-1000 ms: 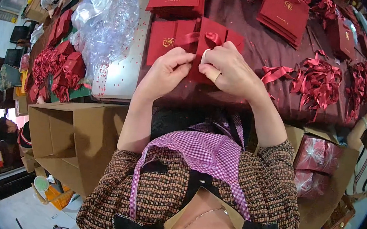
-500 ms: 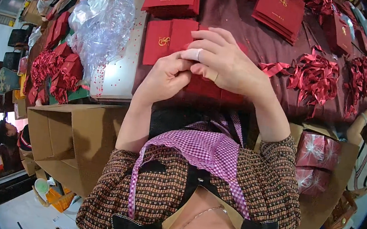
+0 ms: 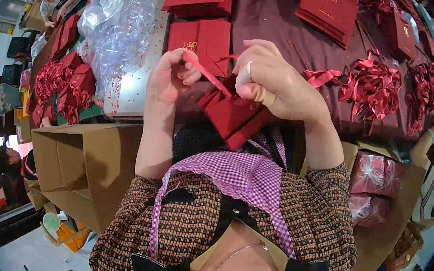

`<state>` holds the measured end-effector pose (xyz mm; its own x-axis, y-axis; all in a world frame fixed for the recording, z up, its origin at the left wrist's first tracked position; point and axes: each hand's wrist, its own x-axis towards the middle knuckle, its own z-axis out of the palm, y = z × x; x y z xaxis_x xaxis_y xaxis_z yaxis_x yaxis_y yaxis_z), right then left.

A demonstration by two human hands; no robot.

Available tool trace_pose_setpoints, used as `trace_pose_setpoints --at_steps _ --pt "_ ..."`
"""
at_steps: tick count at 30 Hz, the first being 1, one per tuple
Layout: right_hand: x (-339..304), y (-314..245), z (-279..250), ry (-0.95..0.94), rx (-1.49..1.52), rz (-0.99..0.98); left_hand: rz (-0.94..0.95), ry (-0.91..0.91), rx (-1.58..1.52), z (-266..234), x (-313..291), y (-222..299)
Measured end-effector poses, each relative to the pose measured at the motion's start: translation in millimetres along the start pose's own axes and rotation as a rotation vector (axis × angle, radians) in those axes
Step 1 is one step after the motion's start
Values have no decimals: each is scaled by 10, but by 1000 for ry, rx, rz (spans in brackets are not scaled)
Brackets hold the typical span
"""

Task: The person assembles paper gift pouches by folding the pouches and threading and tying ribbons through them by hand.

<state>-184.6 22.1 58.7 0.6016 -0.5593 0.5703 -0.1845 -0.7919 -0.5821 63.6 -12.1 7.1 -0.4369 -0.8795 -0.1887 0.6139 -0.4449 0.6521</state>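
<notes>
My left hand (image 3: 171,75) is closed in a pinch on a red ribbon (image 3: 203,68), which runs taut down to a small red paper gift bag (image 3: 231,117). The bag hangs tilted at the table's near edge, one corner toward me. My right hand (image 3: 279,81), with a ring on one finger, is closed at the bag's upper right side; its curled fingers hide what exactly they grip, though a short piece of ribbon shows beside them. Just beyond my hands, another flat red bag (image 3: 215,33) with a gold emblem lies on the dark red cloth (image 3: 268,13).
Stacks of red bags (image 3: 326,19) lie at the far side. Loose red ribbons (image 3: 369,88) are heaped on the right, clear plastic wrap (image 3: 116,33) on the left. An open cardboard box (image 3: 84,168) stands left of me; wrapped red packages (image 3: 374,191) fill another on the right. Other people work nearby.
My hands have moved apart, the left drawing the ribbon out to the left. The small bag has lifted and tilted toward me from beneath my hands.
</notes>
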Motion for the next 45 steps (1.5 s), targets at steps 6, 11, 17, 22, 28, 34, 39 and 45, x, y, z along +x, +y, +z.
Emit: trace_pose_setpoints --at_steps 6,11,17,22,28,34,39,45 --pt "-6 80 122 126 -4 10 -179 -49 -334 -85 154 -44" --pt "12 109 272 179 90 23 194 -162 210 306 -123 -274" --pt "-64 214 309 264 133 33 155 -134 599 256 -117 -312" --pt "-354 270 -97 480 4 280 277 78 613 209 -182 -136" --pt "-1001 228 -358 69 -356 451 346 246 685 98 -61 -39" --pt "-1140 265 26 46 -608 555 293 282 823 97 47 -184" --pt "-1025 345 64 312 -561 495 288 259 843 176 28 -211" --pt "-564 247 139 455 -232 481 330 292 980 202 34 -250"
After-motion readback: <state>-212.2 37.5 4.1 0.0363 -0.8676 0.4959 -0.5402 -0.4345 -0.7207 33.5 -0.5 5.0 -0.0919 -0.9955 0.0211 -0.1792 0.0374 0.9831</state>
